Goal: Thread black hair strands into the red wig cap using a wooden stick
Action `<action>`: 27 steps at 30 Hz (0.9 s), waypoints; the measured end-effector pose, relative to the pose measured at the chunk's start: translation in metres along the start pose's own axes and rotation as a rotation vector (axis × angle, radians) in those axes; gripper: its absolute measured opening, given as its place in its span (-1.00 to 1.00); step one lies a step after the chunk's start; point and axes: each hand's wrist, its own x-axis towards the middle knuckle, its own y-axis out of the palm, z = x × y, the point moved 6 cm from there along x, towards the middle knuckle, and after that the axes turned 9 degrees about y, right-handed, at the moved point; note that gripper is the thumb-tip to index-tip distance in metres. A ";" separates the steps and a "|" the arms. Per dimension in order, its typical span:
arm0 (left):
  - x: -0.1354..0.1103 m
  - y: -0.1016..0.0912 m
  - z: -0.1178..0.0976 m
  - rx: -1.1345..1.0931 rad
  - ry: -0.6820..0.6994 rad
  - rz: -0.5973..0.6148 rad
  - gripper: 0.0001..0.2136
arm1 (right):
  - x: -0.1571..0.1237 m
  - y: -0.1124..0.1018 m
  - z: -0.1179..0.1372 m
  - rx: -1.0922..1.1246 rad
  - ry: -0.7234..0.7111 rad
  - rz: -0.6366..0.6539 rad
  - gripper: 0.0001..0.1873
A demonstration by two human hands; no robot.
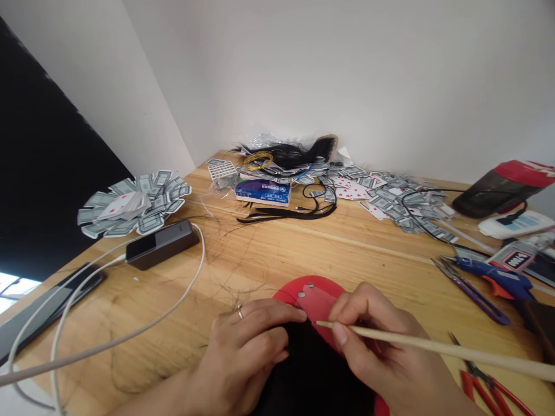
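Note:
A red round-edged form (323, 283) lies on the table before me, with a paler red patch and two silver pinheads on it. Smooth black material (310, 375) covers its near part; whether hair or cloth, I cannot tell. My left hand (251, 344), a ring on one finger, grips the black material's left side, its index fingertip pressed at the border with the red. Between thumb and fingers, my right hand (377, 335) pinches a thin pale wooden stick (433, 345). The stick's tapered tip meets the red surface just right of my left index fingertip.
Red-handled pliers (481, 381), purple tweezers (477, 297) and a blue glue gun (494, 274) lie right. A power bank (162, 245) with white cables sits left, near fanned cards (134, 205). Behind are a blue box (263, 192), black hair (290, 155) and scattered cards (399, 202).

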 end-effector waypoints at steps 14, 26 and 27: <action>0.001 0.000 0.000 0.001 0.002 -0.001 -0.78 | 0.004 0.001 -0.003 0.139 0.099 0.071 -0.79; 0.000 -0.005 0.016 -0.232 -0.284 0.087 -0.81 | 0.002 0.007 -0.012 0.272 0.209 0.144 -0.78; 0.002 -0.008 0.018 -0.224 -0.320 0.099 -0.80 | 0.002 0.007 -0.012 0.276 0.195 0.152 -0.78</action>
